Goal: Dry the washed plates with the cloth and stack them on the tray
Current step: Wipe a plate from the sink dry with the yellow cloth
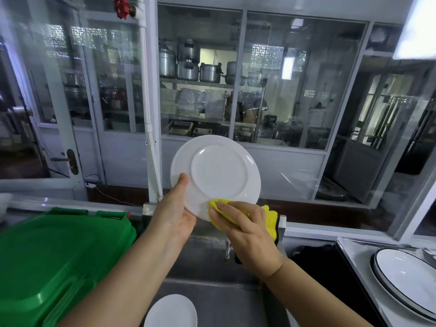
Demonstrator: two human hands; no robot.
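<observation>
From the head camera, the steel sink lies below both hands and holds one plain white plate at its near edge, under the left forearm. Well to the right of the right hand, a tray on the bench carries a short stack of dark-rimmed plates. To the left of the left hand sits a green plastic bin lid. The left hand reaches forward and up, closed on the lower left rim of a white plate — thumb laid on the side facing the camera, fingers hidden behind it. That plate is held up above the sink, tilted nearly upright, its underside with the round foot ring turned toward the camera; it looks clean and glossy. The right hand is just beside the left, fingers curled around a bunched yellow cloth, pressing it against the plate's lower rim — the cloth's loose end hangs off to the hand's right.
</observation>
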